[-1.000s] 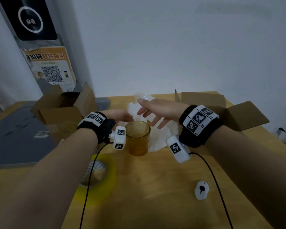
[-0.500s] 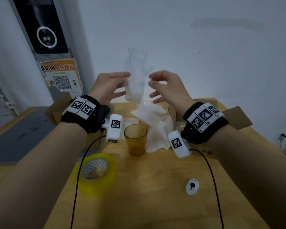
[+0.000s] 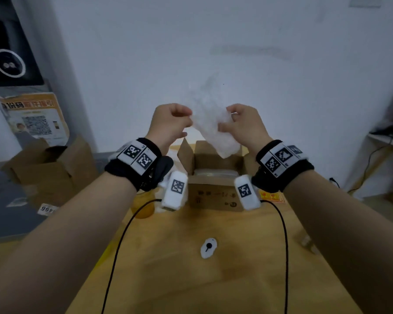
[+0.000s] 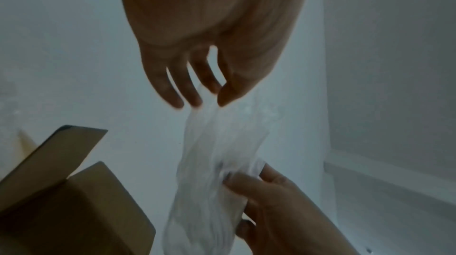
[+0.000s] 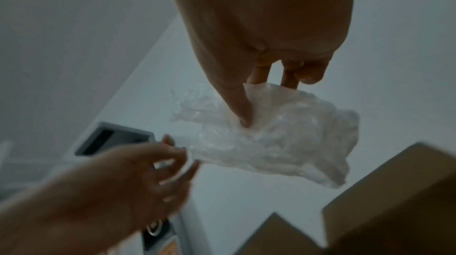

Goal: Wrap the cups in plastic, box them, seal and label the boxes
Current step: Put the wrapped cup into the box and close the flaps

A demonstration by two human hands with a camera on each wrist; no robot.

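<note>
Left hand point(image 3: 170, 123) and right hand point(image 3: 243, 124) each pinching crumpled plastic wrap point(image 3: 210, 123) held between them, open cardboard box point(image 3: 216, 175) directly below, amber cup point(image 3: 143, 208) under left wrist, partly hidden, second box point(image 3: 52, 168) far left.

plastic wrap point(image 3: 210, 123) seemingly bunched, hands closer
</note>
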